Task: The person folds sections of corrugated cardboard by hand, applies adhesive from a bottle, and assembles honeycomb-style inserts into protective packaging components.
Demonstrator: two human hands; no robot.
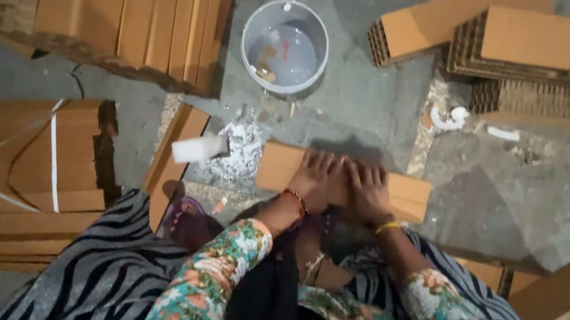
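Cardboard strip (pixel 343 182) is lying flat on the grey concrete floor (pixel 518 193), straight in front of the seated person. Left hand (pixel 316 179) and right hand (pixel 369 188) are pressing down on its middle, side by side, palms flat, fingers extended and slightly spread. White brush (pixel 199 148) is resting just left of the strip beside white glue splatter (pixel 242 150). Grey bucket (pixel 284 46) is standing beyond; stacked cardboard (pixel 15 174) is lying left.

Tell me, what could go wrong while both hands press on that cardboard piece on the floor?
The white glue patch beside the cardboard strip looks wet, so the left hand could perhaps smear into it. The brush lies close by and might get nudged. The glue bucket stands open just ahead, so a pushed strip could bump it.
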